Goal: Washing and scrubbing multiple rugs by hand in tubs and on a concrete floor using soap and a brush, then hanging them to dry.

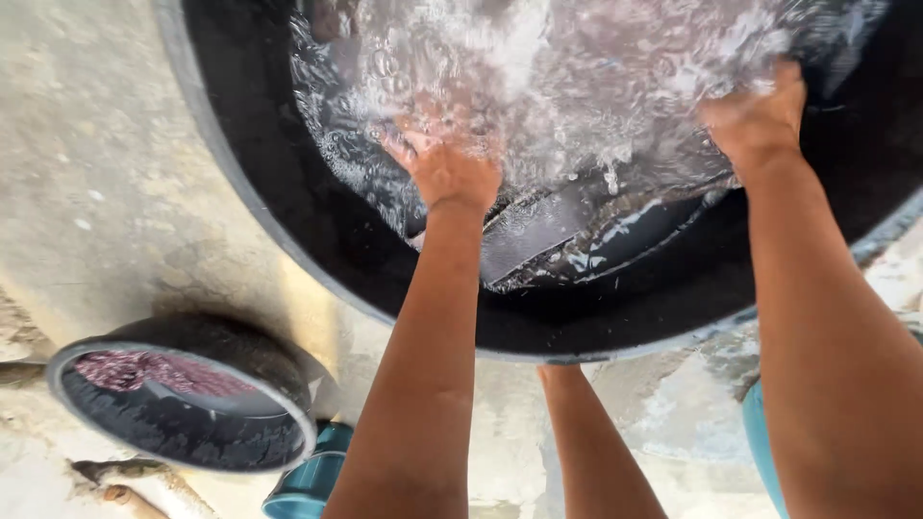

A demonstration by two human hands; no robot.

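Observation:
A big black tub [288, 221] fills the upper part of the head view, holding foaming, splashing water [538, 77]. A dark wet cloth [567, 231] lies in the water near the tub's near wall. My left hand [444, 163] is plunged into the water at the centre, its fingers blurred by foam. At the upper right my right hand [760, 120] reaches into the water too, fingers hidden under the splash. Whether either hand grips the cloth is hidden by the bubbles.
A smaller black basin [183, 437] with purplish contents stands on the concrete floor [106, 173] at lower left. A teal container [312, 481] sits beside it. My bare leg [591, 442] shows below the tub, and a blue edge [758, 432] at the right.

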